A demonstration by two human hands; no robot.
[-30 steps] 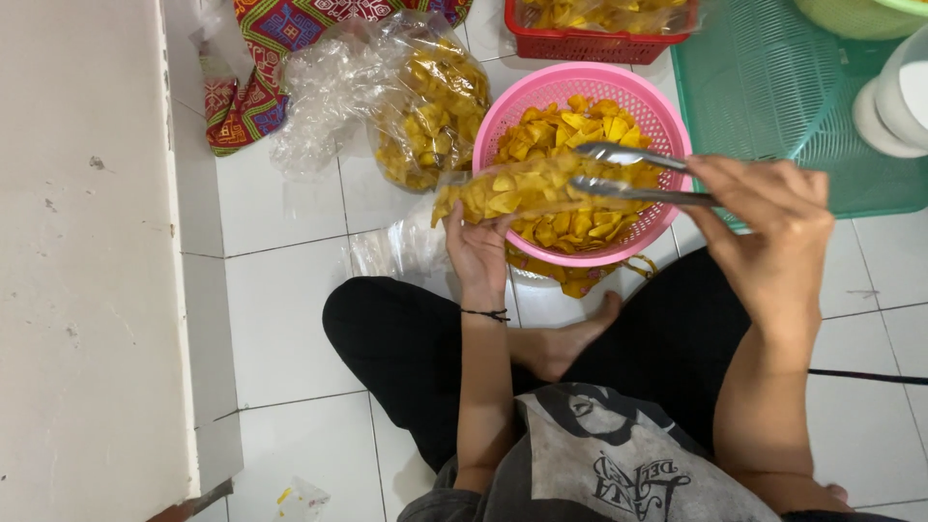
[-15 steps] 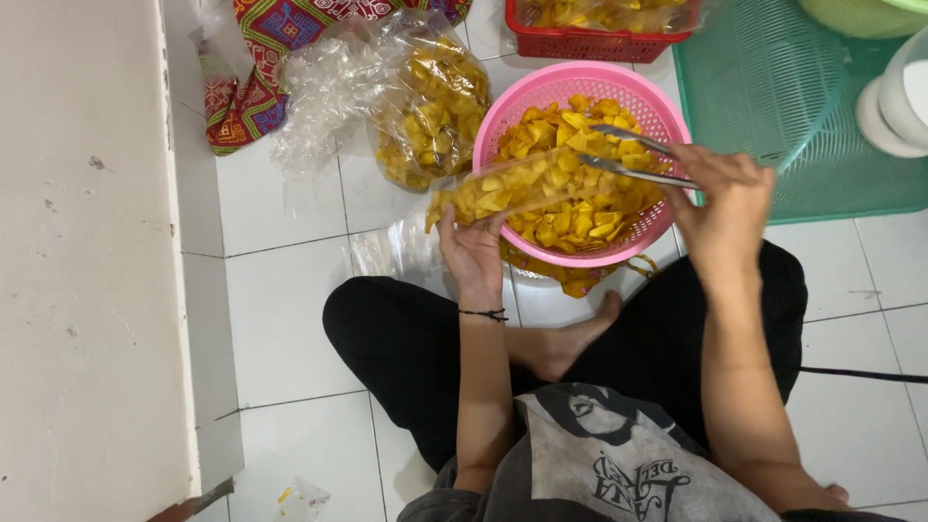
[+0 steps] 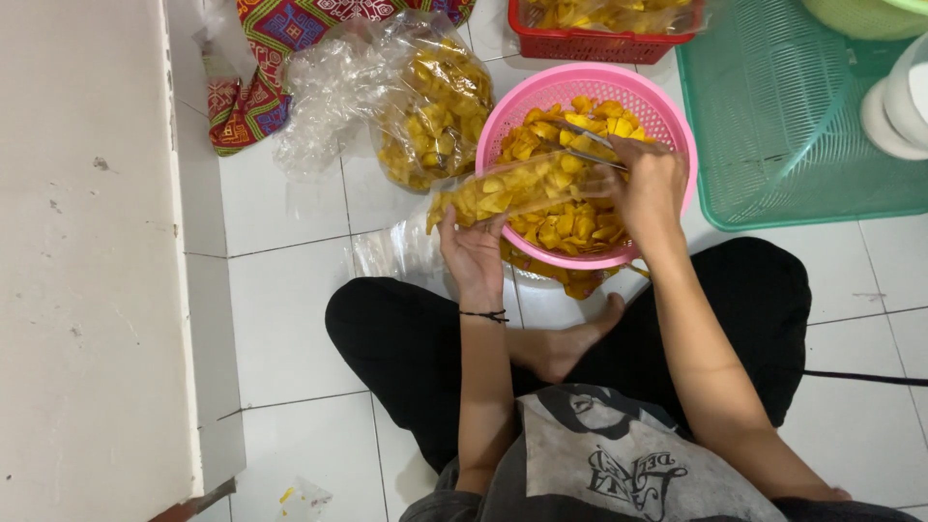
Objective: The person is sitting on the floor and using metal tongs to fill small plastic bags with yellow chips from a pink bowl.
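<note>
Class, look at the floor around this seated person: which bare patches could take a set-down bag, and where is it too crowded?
Bare tiles lie between the white ledge and the person's knee, and right of the other leg below the green tray. It is crowded ahead: the pink basket, the big chip bag, the red basket, with the left hand and right hand working there.

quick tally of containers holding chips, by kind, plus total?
Pink basket: 1
Red basket: 1
Clear plastic bags: 2, a large one on the floor and a small one in the left hand
Total: 4
</note>
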